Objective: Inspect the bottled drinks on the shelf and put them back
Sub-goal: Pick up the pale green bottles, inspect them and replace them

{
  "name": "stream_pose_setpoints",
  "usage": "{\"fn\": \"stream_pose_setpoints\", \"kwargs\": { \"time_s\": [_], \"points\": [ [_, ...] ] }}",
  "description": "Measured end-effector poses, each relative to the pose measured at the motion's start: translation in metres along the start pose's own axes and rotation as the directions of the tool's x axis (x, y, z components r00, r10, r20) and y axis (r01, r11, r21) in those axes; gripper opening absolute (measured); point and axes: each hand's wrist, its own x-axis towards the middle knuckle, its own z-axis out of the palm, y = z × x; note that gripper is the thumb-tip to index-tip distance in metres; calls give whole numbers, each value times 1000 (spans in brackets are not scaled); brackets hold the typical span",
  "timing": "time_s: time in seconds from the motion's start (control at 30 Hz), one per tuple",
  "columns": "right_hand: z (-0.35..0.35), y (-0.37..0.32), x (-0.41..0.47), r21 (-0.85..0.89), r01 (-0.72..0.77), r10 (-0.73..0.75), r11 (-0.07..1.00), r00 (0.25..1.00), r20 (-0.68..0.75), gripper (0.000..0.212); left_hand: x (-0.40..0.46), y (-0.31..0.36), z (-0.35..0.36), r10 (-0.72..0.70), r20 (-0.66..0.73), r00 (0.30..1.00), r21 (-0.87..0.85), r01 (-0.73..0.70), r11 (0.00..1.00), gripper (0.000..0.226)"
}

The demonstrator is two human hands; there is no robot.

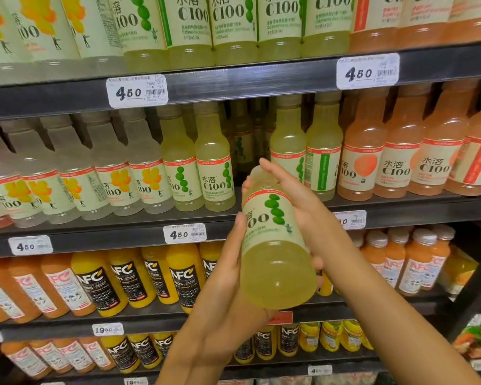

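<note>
Both my left hand (228, 276) and right hand (297, 201) are gripping the green bottle (272, 245), fingers wrapped around; tilting it, I'm risking a slip.

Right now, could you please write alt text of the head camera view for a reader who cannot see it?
Two bare hands, the left hand and the right hand, hold a pale green plastic juice bottle with a green-dotted label, tilted with its base toward the camera. Behind it are dark store shelves packed with rows of bottled drinks, with white price tags on the shelf edges.
</note>
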Motion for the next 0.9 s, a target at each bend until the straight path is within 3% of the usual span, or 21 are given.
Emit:
{"fn": "stream_pose_setpoints", "kwargs": {
  "time_s": [0.23, 0.3, 0.47, 0.57, 0.67, 0.83, 0.9],
  "points": [
    [0, 7, -11, -54, 17, -18, 998, 1000, -15, 38, 6, 4, 11, 46, -125, 991, 1, -47, 999, 77],
    [0, 7, -13, -73, 47, -48, 996, 999, -13, 30, 3, 2, 11, 9, -63, 998, -66, -13, 998, 76],
    [5, 0, -7, -47, -2, 3, 999, 1000, 26, 31, 0, -6, -3, 16, 62, 998, 22, -17, 1000, 60],
    [7, -12, -4, -82, 134, -126, 988, 988, 92, 27, 4, -11, -10, 37, 69, 997, 87, -43, 995, 59],
    [10, -22, -9, -123, 340, -314, 932, 930, 191, 25, 8, -11, -19, 56, 21, 998, 232, -59, 971, 58],
    [9, -21, -19, -211, 538, -465, 816, 829, 311, 36, 9, -3, -32, 72, -18, 997, 563, -49, 825, 98],
    [8, -19, -24, -316, 587, -503, 745, 806, 312, 40, 9, -3, -36, 105, 0, 994, 646, -80, 759, 86]
  ]
}}
